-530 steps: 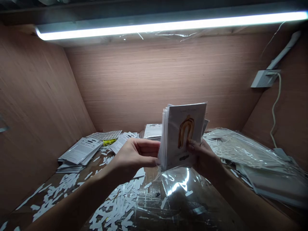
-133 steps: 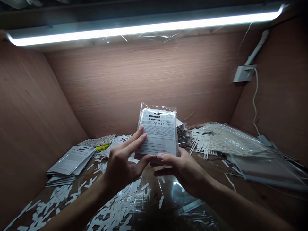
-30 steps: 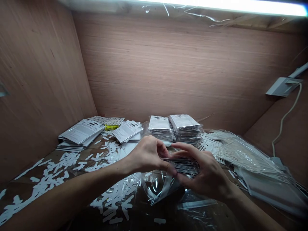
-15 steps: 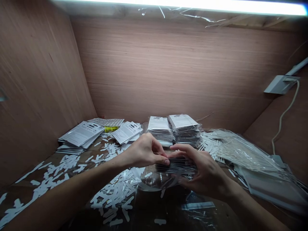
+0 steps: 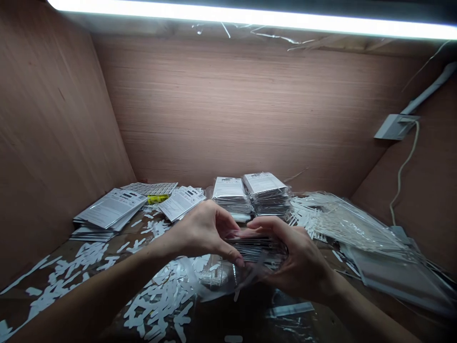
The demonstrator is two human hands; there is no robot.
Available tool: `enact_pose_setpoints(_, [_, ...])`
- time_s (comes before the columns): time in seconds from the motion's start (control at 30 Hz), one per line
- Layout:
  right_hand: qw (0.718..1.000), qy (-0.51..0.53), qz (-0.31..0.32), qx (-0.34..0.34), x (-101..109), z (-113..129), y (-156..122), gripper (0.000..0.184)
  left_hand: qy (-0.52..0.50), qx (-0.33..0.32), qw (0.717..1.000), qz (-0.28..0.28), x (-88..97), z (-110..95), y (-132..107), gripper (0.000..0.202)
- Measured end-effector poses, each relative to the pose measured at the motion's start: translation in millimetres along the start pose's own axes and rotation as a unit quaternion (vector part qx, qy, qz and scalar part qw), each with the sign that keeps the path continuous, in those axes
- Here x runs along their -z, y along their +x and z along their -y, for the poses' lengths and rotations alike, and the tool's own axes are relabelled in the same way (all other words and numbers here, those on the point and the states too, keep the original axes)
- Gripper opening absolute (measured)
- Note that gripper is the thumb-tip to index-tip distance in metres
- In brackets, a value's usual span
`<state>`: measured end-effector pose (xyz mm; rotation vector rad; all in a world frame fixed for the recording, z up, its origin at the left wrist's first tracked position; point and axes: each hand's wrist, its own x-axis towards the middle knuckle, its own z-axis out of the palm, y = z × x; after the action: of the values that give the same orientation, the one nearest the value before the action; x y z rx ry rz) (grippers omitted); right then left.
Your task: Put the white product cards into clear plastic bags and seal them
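Packet stack (image 5: 257, 250), plastic-sleeved, held edge-on between left hand (image 5: 203, 233) and right hand (image 5: 300, 262), just above clear plastic bag (image 5: 217, 281). Fingers (image 5: 271, 226) of both hands curved round stack ends, gripping firmly; stack being squared in hand. Two similar packet piles (image 5: 266, 186) just behind. Table (image 5: 60, 255) strewn with white paper offcuts (image 5: 157, 300); bagged white strips (image 5: 350, 224) at right. Plywood walls (image 5: 60, 119) around, strip light (image 5: 228, 14) overhead.
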<state>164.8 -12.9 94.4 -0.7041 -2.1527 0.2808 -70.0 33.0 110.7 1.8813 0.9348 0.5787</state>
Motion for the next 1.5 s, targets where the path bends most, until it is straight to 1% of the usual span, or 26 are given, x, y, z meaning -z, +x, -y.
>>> enact_pose_setpoints(0.1, [1.000,0.008,-0.009,0.000,-5,0,-1,0.051,0.003,0.009,1.000,-0.025,-7.1,2,-1,0.044])
enact_pose_setpoints(0.23, [1.000,0.004,-0.010,0.004,-9,-1,-5,0.047,-0.001,0.003,0.998,-0.066,-18.9,5,2,0.040])
enact_pose_setpoints(0.3, [1.000,0.007,-0.005,0.003,-8,-2,-6,0.045,-0.006,0.004,0.998,-0.058,-17.0,4,2,0.041])
enact_pose_setpoints(0.37, [1.000,0.023,-0.002,0.000,-6,-5,-7,0.051,-0.028,0.014,0.999,-0.003,-6.6,2,1,0.044])
enact_pose_setpoints(0.47, [0.996,0.080,-0.016,-0.021,-2,-19,-5,0.064,-0.097,0.031,0.987,0.125,20.8,0,-2,0.051])
enact_pose_setpoints(0.5, [0.993,0.111,-0.031,-0.040,-1,-26,-4,0.068,-0.128,0.025,0.980,0.153,30.0,1,-2,0.056])
enact_pose_setpoints(0.53, [0.986,0.143,-0.057,-0.064,-1,-34,-3,0.071,-0.161,0.005,0.974,0.158,37.7,3,-1,0.065])
enact_pose_setpoints(0.6, [0.967,0.199,-0.123,-0.102,-2,-51,-2,0.074,-0.223,-0.080,0.964,0.117,44.5,12,5,0.087])
enact_pose_setpoints(0.63, [0.958,0.216,-0.152,-0.111,-4,-59,-2,0.074,-0.242,-0.120,0.958,0.092,42.7,17,9,0.097])
enact_pose_setpoints(0.67, [0.952,0.229,-0.172,-0.113,-7,-67,-2,0.073,-0.246,-0.159,0.955,0.057,37.4,22,14,0.099])
enact_pose_setpoints(0.7, [0.949,0.237,-0.180,-0.109,-10,-74,-3,0.072,-0.235,-0.175,0.956,0.031,29.5,27,19,0.094])
enact_pose_setpoints(0.73, [0.951,0.237,-0.172,-0.100,-12,-79,-4,0.071,-0.218,-0.178,0.960,0.000,19.8,31,22,0.089])
enact_pose_setpoints(0.77, [0.957,0.231,-0.156,-0.087,-13,-82,-4,0.069,-0.172,-0.177,0.967,-0.060,9.5,34,25,0.074])
enact_pose_setpoints(0.8, [0.963,0.220,-0.136,-0.074,-12,-84,-4,0.065,-0.127,-0.177,0.969,-0.115,-0.4,36,26,0.054])
enact_pose_setpoints(0.87, [0.976,0.197,-0.083,-0.047,0,-84,-2,0.055,-0.030,-0.217,0.952,-0.212,-15.8,36,24,0.030])
enact_pose_setpoints(0.93, [0.986,0.165,0.003,-0.023,23,-79,2,0.044,0.066,-0.284,0.920,-0.262,-24.5,34,19,0.017])
enact_pose_setpoints(0.97, [0.989,0.128,0.074,-0.009,38,-76,4,0.041,0.113,-0.324,0.900,-0.268,-27.2,33,16,0.012])
enact_pose_setpoints(1.0, [0.988,0.079,0.136,-0.003,52,-74,5,0.041,0.159,-0.364,0.878,-0.267,-29.6,34,14,0.009])
enact_pose_setpoints(1.03, [0.982,0.029,0.189,-0.010,64,-71,5,0.045,0.203,-0.404,0.853,-0.260,-32.3,36,11,0.011])
enact_pose_setpoints(1.07, [0.972,-0.013,0.235,-0.018,74,-70,2,0.056,0.245,-0.439,0.827,-0.250,-35.6,40,10,0.015])
enact_pose_setpoints(1.13, [0.955,-0.065,0.287,-0.029,81,-70,-8,0.072,0.319,-0.479,0.788,-0.220,-44.3,53,6,0.019])
enact_pose_setpoints(1.17, [0.950,-0.079,0.300,-0.029,78,-70,-15,0.074,0.345,-0.484,0.779,-0.199,-49.4,61,4,0.020])
enact_pose_setpoints(1.27, [0.939,-0.123,0.319,-0.027,57,-70,-43,0.065,0.382,-0.485,0.779,-0.109,-64.4,81,-3,0.024])
enact_pose_setpoints(1.37, [0.928,-0.147,0.340,-0.042,36,-69,-63,0.059,0.369,-0.506,0.779,-0.021,-75.6,87,-9,0.025])
enact_pose_setpoints(1.43, [0.935,-0.132,0.326,-0.053,30,-70,-68,0.043,0.346,-0.519,0.782,0.017,-82.0,84,-11,0.018])
enact_pose_setpoints(1.5, [0.946,-0.122,0.295,-0.056,26,-70,-69,0.021,0.330,-0.534,0.778,0.038,-88.2,80,-11,0.013])
